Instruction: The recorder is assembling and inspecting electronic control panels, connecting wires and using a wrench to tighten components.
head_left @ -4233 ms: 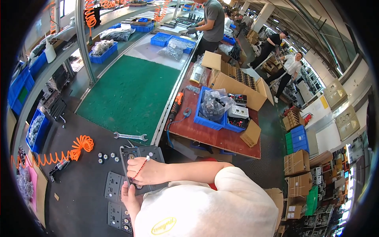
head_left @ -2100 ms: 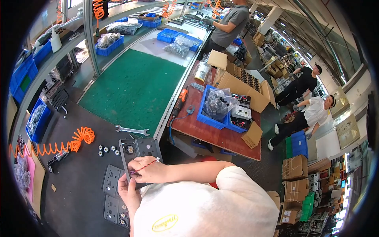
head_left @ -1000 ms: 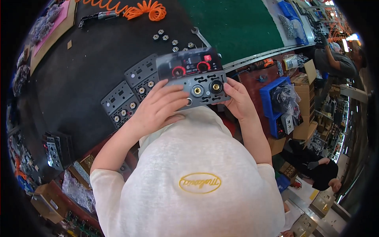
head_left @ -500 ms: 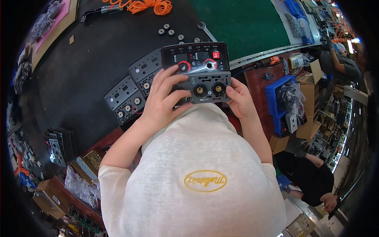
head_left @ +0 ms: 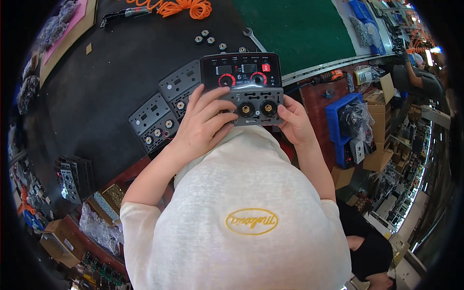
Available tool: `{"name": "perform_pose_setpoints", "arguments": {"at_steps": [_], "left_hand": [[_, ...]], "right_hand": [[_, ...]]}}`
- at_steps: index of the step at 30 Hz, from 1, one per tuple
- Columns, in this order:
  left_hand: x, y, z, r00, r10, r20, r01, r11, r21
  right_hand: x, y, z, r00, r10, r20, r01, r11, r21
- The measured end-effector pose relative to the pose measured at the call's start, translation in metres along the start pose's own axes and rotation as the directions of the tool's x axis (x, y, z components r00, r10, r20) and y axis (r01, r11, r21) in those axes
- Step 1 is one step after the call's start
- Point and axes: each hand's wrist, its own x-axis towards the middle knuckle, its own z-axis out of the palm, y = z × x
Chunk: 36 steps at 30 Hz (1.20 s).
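A control panel (head_left: 240, 69) stands propped near the table's front edge, facing me, with a glossy black upper face and a grey lower plate. The upper face has two small displays, two dials ringed in red and a red button. Two black round sockets (head_left: 257, 109) with brass centres sit in the lower plate. My left hand (head_left: 205, 121) is closed over the plate's lower left part, its fingertips resting on the front; its thumb is hidden. At the lower right edge, my right hand (head_left: 294, 121) grips the panel between thumb and fingers.
Two grey front plates (head_left: 153, 121) with metal fittings lie left of the panel. Several hex nuts (head_left: 205, 33) and a wrench (head_left: 253, 38) lie beyond it. An air tool (head_left: 121, 17) with orange coiled hose is farther back. Blue bins (head_left: 333, 121) stand right; a co-worker (head_left: 365, 237) is at lower right.
My left fingers have slid down off the left dial and drawn closer together, covering a small round fitting at the lower edge. My right hand keeps its grip. The co-worker has shifted lower.
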Motion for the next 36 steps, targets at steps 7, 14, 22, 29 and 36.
{"name": "perform_pose_setpoints", "arguments": {"at_steps": [7, 14, 22, 29, 36], "left_hand": [[0.002, 0.001, -0.001, 1.0, 0.01, -0.012, -0.012, 0.993, -0.121], [0.001, 0.002, -0.008, 0.984, 0.173, 0.049, -0.17, 0.984, -0.06], [0.001, 0.016, -0.005, 0.997, 0.036, -0.07, -0.042, 0.995, -0.095], [-0.005, 0.008, -0.003, 0.976, 0.208, -0.07, -0.206, 0.978, 0.042], [-0.005, 0.011, -0.004, 0.981, 0.193, -0.014, -0.193, 0.981, 0.032]], "right_hand": [[-0.003, -0.004, 0.002, 1.0, -0.003, -0.008, 0.003, 1.0, 0.001], [-0.007, -0.007, 0.006, 1.0, 0.011, 0.012, -0.011, 1.0, 0.028], [-0.011, -0.01, 0.01, 1.0, -0.014, 0.021, 0.015, 0.999, -0.034], [-0.011, -0.01, 0.013, 1.0, 0.009, 0.01, -0.009, 1.0, 0.004], [-0.005, -0.022, 0.011, 0.993, 0.111, 0.026, -0.112, 0.993, 0.022]]}}
